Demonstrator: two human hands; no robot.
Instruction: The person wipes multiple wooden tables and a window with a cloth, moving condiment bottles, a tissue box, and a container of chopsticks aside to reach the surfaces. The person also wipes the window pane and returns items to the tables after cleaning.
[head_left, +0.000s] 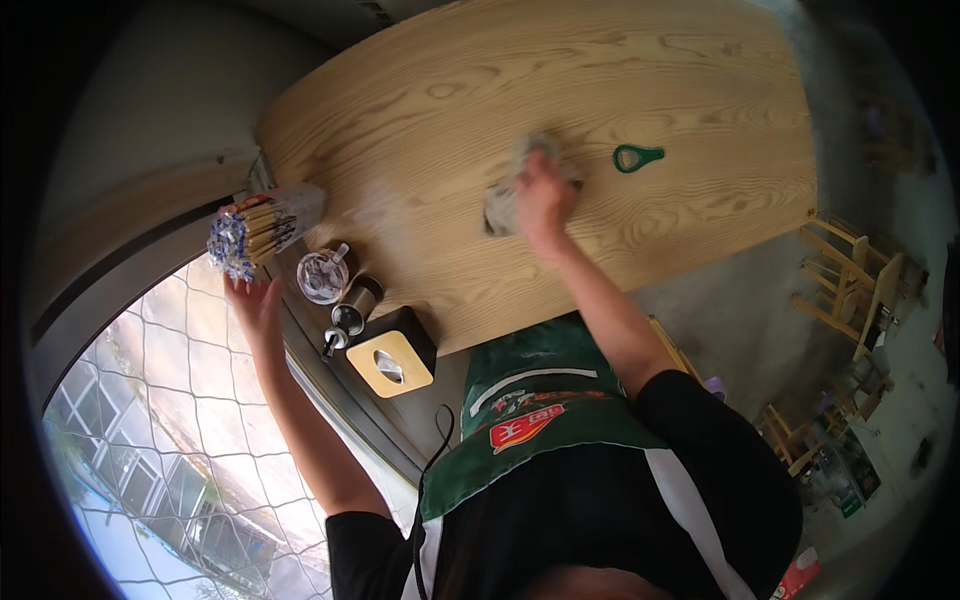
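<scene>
My right hand (546, 204), blurred, presses a grey cloth (501, 206) onto the wood-grain tabletop (465, 285), its fingers curled over it. To the right of the cloth lies a green bottle opener (636, 157). On the left, my left hand (256, 307) is at the top end of a holder (300, 210) packed with paper-and-plastic-wrapped chopsticks (238, 238). Its thumb stands apart and its fingertips are hidden behind the wrappers, so I cannot tell whether it grips them. Close by stands a clear jar (324, 276) with a handle sticking out.
Along the window-side edge stand a metal canister (357, 304), a pump-top bottle (337, 338) and a black tissue box with a wooden lid (391, 363). Netting (180, 420) covers the window. Wooden chairs (851, 277) stand on the floor at right.
</scene>
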